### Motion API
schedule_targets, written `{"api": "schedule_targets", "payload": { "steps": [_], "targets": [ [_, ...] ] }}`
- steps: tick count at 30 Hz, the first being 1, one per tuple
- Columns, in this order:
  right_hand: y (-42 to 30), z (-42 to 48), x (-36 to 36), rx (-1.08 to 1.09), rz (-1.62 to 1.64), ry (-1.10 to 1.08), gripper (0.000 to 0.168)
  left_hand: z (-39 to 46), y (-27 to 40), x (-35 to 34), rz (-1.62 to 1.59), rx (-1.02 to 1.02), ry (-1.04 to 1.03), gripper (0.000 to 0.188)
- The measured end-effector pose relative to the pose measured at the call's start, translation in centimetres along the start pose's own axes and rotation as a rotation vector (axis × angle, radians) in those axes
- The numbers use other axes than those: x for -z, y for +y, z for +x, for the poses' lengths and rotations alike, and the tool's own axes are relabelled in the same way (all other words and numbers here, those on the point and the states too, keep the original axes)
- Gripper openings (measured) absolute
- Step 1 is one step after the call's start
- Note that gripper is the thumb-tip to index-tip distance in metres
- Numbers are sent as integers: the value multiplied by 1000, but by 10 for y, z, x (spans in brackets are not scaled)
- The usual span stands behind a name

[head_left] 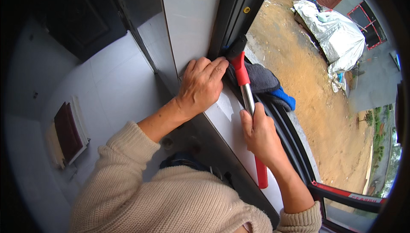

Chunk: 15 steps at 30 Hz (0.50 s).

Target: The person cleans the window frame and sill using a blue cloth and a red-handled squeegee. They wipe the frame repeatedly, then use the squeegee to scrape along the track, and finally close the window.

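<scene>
My right hand (264,133) is wrapped around the metal shaft of a long-handled tool (247,95), which looks like a scraper. It has a red grip end, a red neck and a black head (236,48). That head rests at the lower corner of the black window frame (235,12). My left hand (203,82) lies at the inner edge of the same corner, fingers bent and together, beside the head. Whether its fingertips grip anything is hidden. A grey and blue cloth (263,78) is bunched over the window track, just beyond the tool's neck.
A pale windowsill (224,111) runs under both hands, along the black window track (286,137). A sash with red tape (349,193) stands at the lower right. Outside, a silver sheet (336,31) covers a heap on bare earth. Indoors, a dark red box-like object (68,133) is at left.
</scene>
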State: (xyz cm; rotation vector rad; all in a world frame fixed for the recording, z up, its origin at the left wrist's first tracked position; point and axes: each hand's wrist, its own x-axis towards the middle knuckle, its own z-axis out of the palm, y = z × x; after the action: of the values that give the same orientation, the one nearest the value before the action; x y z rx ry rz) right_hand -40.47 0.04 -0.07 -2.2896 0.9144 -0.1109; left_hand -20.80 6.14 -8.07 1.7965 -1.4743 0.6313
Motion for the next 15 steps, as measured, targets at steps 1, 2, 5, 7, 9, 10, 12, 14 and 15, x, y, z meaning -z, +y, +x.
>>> {"api": "schedule_targets", "payload": {
  "steps": [1, 2, 5, 7, 9, 10, 12, 14, 15],
  "targets": [
    [1, 3, 1, 9, -2, -13, 32, 1, -1, 0, 12, 7, -13, 48],
    [3, 4, 2, 27, -43, -11, 32, 3, 0, 1, 21, 17, -40, 45],
    [-4, 4, 16, 74, -209, 7, 33, 15, 2, 10, -7, 60, -75, 41],
    [-8, -6, 27, 68, -240, 1, 32, 19, 13, 15, -2, 44, -122, 38],
    [-1, -24, 29, 67, -234, 28, 31, 16, 25, 21, -35, 14, -157, 37],
    [4, -36, 30, 60, -225, 37, 31, 12, 32, 24, -72, -7, -171, 37],
    [8, -52, 27, -25, -104, 30, 31, 9, 39, 24, -105, -101, -109, 35],
    [5, -54, 26, -34, -107, 31, 31, 14, 37, 24, 20, -147, -169, 30],
    [2, -54, 25, -42, -108, 30, 31, 19, 35, 25, 79, -170, -201, 27]
  ]
}}
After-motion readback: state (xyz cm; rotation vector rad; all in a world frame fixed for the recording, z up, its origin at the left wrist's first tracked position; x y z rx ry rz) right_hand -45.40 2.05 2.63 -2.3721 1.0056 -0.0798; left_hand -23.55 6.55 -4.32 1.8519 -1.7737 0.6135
